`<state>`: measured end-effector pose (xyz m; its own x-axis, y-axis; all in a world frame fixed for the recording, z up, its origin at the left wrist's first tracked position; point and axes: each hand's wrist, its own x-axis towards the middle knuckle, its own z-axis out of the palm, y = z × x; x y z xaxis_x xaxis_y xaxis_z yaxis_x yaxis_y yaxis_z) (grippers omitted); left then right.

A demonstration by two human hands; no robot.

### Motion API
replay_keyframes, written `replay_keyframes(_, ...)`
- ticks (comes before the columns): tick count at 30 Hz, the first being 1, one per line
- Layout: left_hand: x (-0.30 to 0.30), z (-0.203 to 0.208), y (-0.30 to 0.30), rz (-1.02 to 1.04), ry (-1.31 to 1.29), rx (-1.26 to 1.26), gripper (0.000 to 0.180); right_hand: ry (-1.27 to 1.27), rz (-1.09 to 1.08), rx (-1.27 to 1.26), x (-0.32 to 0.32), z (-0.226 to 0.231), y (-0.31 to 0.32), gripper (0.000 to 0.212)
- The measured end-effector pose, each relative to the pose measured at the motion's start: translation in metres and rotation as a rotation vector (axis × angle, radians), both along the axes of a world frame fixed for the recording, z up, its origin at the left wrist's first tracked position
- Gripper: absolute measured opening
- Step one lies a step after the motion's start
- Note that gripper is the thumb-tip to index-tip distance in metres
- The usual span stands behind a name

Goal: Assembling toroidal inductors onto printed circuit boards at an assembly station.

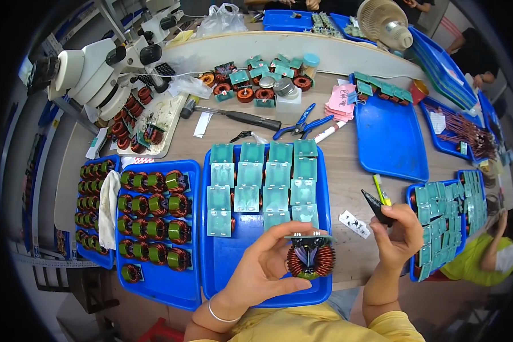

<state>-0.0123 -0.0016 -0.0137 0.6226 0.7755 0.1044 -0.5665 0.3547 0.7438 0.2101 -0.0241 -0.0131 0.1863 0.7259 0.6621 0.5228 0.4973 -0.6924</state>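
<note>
My left hand point(255, 275) is closed on a copper-wound toroidal coil point(311, 261) fixed to a small green circuit board, held up with the board's edge at the top. Below and beyond it lies a blue tray point(225, 262) with rows of similar coil boards point(247, 196), green side up. In my right hand point(403, 235), off to the right of the coil and apart from it, black pointed tweezers point(375, 206) are pinched between thumb and fingers. Their tips point up and left. A white slip with dark bits point(354, 223) lies beside them.
Two blue trays of coils point(158, 259) stand at left, a white cloth point(109, 210) between them. Farther back are a hammer point(239, 117), pliers point(302, 124), a marker point(329, 131) and a microscope point(91, 71). Another blue tray point(390, 142) and filled board trays point(439, 225) are right.
</note>
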Motion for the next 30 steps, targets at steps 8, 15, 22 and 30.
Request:
replay_keyframes(8,0.005,0.004,-0.002,0.054,0.035,-0.015,0.067,-0.003,0.017,0.038,0.004,-0.008,0.0,0.024)
replay_keyframes(15,0.007,0.004,-0.006,0.153,0.163,0.163,0.062,-0.016,0.059,0.019,0.005,-0.006,-0.003,0.022)
replay_keyframes(22,0.007,0.005,-0.006,0.174,0.208,0.185,0.061,0.228,0.169,0.169,-0.006,-0.004,-0.008,0.023)
replay_keyframes(30,0.004,0.003,-0.004,0.085,0.181,0.167,0.063,0.225,0.218,0.112,-0.011,0.006,-0.017,0.016)
